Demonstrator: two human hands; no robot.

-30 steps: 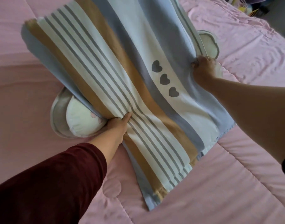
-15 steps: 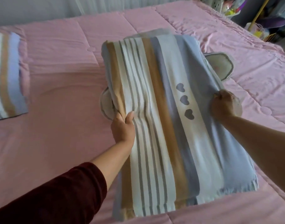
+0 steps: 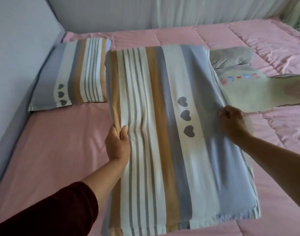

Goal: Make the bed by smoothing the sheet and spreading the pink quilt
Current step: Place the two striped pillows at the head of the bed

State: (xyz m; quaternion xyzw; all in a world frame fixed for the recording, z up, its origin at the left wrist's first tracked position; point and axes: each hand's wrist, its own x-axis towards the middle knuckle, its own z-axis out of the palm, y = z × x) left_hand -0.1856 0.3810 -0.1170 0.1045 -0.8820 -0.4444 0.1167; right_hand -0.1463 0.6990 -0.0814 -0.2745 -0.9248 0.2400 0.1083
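Head view, striped pillow (image 3: 162,150), lengthwise away

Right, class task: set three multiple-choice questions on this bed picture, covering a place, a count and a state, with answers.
1. Where does the second striped pillow, blue, tan and white, lie? A on the floor; B flat by the grey wall; C on a chair.
2. How many grey hearts show on the held striped pillow? A one; B three; C five.
3. What is the left grip doing? A hanging free; B pointing upward; C holding the held striped pillow's edge.
Answers: B, it lies along the wall; B, three sit in a row; C, its thumb lies over the edge.
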